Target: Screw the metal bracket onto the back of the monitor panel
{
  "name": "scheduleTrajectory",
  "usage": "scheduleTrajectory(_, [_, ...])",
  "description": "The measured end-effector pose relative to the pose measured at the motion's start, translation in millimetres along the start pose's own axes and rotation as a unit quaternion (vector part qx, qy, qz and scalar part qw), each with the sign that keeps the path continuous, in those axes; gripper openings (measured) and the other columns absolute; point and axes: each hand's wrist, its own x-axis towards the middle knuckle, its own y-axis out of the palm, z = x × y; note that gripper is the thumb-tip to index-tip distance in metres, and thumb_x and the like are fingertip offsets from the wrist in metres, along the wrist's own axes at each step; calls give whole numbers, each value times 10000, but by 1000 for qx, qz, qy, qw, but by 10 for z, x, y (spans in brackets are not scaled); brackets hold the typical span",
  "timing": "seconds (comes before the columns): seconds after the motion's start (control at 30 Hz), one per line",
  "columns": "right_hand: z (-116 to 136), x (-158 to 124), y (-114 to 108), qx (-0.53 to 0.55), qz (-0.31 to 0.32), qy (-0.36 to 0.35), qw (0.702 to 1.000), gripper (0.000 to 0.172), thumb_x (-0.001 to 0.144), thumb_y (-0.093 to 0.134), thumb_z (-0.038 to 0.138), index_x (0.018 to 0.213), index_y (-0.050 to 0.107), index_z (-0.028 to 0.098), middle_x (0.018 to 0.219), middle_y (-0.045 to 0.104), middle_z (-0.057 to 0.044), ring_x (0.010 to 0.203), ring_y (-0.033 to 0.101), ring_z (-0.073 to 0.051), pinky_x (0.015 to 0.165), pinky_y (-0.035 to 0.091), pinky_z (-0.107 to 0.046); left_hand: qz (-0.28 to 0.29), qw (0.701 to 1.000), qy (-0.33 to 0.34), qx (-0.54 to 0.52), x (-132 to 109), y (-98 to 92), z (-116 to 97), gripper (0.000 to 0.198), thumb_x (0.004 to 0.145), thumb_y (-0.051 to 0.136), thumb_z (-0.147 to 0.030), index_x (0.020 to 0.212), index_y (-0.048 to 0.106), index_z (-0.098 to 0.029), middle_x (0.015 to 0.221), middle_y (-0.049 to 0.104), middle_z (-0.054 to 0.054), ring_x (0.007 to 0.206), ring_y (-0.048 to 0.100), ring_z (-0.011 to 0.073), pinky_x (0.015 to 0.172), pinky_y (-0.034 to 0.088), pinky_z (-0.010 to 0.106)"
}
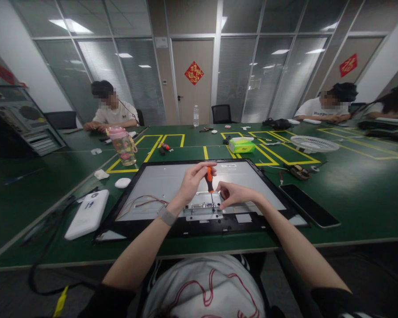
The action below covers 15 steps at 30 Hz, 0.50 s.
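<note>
My left hand, with a grey band at the wrist, is closed on the orange and black handle of a screwdriver. The screwdriver stands nearly upright, its tip down at a metal bracket with ports along it. At the bracket's right edge, my right hand has its fingers curled and its thumb pointing down beside the screwdriver's shaft. The bracket sits at the near edge of a monitor panel lying flat with its grey back up in a black frame. Any screw under the tip is too small to make out.
Thin wires lie on the panel's left. Around it are a white power bank, a white mouse-like object, a phone, a pink-lidded bottle, a green-yellow pack and a fan grille. Other people sit across the table.
</note>
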Motion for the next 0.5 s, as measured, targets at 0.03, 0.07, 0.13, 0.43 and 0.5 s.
scheduleTrajectory(0.03, [7,-3,0,1,0,0,1000,664,571,827,535,1006,466,186,648,509,80,589,476,-121,525,350,-239,1,1000,-6,-11,-3,1,3,264,895,519,-315,993,707,-157,805,671,55,809,618,158,796,469,302])
scheduleTrajectory(0.07, [13,-5,0,1,-1,-2,1000,664,572,825,537,1006,466,186,646,506,81,589,475,-121,525,350,-240,1,1000,-5,-11,-5,3,7,270,897,513,-320,979,709,-154,806,670,58,806,618,158,789,472,298])
scheduleTrajectory(0.13, [23,-10,0,-1,-4,-5,1000,661,570,824,541,997,464,188,646,505,81,585,471,-120,525,350,-240,-4,1000,13,15,-8,5,16,237,870,565,-334,929,720,-166,833,650,48,753,599,132,727,473,261])
scheduleTrajectory(0.43, [20,-13,-2,1,-5,-1,1000,649,557,828,546,959,453,202,649,519,78,587,480,-122,529,355,-241,-5,999,-16,-32,-17,24,12,275,897,510,-324,1003,690,-146,817,669,63,805,620,164,792,478,304])
scheduleTrajectory(0.5, [22,-14,0,1,-7,-5,1000,654,554,827,554,962,458,201,655,516,78,590,479,-121,533,353,-241,-13,1000,-4,-11,-24,34,8,280,904,501,-338,957,697,-145,848,672,72,814,616,165,796,477,307])
